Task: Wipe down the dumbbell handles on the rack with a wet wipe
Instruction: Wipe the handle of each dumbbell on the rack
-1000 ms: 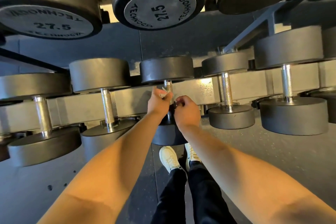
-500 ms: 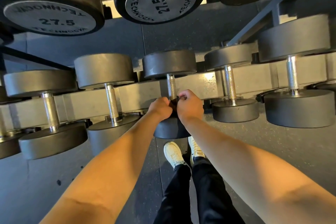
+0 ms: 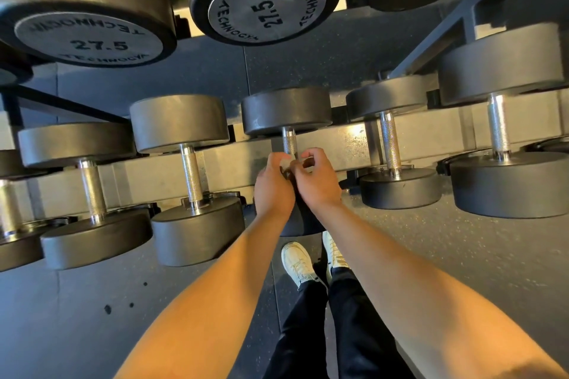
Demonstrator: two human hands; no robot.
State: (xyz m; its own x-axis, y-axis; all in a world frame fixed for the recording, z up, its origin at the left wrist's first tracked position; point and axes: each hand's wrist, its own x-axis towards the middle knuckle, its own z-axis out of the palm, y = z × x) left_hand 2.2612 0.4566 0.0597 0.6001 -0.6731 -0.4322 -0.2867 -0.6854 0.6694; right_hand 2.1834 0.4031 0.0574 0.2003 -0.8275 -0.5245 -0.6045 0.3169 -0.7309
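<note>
Where both hands meet, fingers curl round knurled chrome handle point(image 3: 289, 142); wipe unseen.

Upper rack tier: left dumbbell end cap point(image 3: 87, 40) reads "27.5" and "TECHNOGYM"; centre end cap point(image 3: 266, 8) reads "27.5" and "TECHNOGYM", rotated sideways.

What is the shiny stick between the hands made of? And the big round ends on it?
The handle looks like bright metal, probably steel: it is silvery, glints in the light, and has a fine rough crisscross grip. The round end looks like matte dark rubber or a similar coating, since it is dull grey-black with soft, rounded edges. What lies underneath cannot be seen.
</note>
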